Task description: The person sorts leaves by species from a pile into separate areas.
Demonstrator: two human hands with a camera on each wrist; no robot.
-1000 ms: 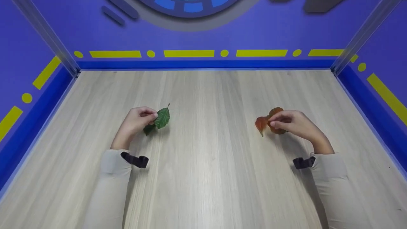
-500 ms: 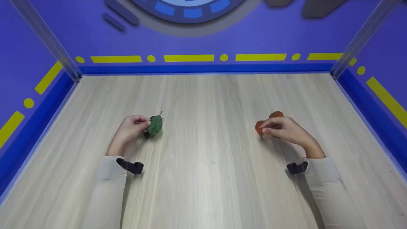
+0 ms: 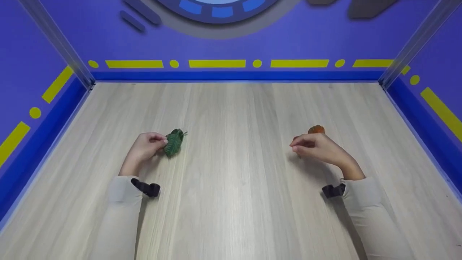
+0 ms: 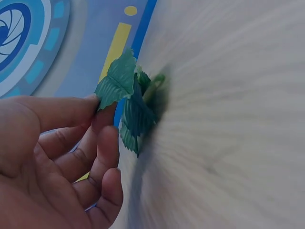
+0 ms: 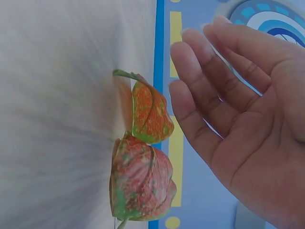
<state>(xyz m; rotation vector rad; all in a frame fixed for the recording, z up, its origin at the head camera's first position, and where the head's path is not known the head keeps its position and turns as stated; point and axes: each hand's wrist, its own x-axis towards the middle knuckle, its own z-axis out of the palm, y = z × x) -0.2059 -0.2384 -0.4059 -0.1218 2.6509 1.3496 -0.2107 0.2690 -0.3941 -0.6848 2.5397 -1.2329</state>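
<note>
In the head view my left hand (image 3: 146,148) pinches a green serrated leaf sprig (image 3: 174,143) between thumb and index finger. Close up in the left wrist view, the thumb and index finger hold one green leaf (image 4: 117,78), while darker leaves (image 4: 137,112) hang beside it near the table. My right hand (image 3: 321,150) hovers over two reddish-orange leaves, its fingers relaxed and bent with nothing seen between them. From the right wrist, the orange leaf (image 5: 151,112) and the pinkish-red leaf (image 5: 145,181) lie on the tabletop, apart from the fingers. The right hand covers most of them from above.
A pale wood-grain table (image 3: 231,202) spans the space. Blue-purple panels (image 3: 231,47) with yellow marks rise at its back and both sides. Dark wrist cameras (image 3: 146,187) sit on the sleeves.
The left hand has shifted left and slightly nearer, its green sprig turning with it. My right hand has moved left over the red leaf, covering more of it.
</note>
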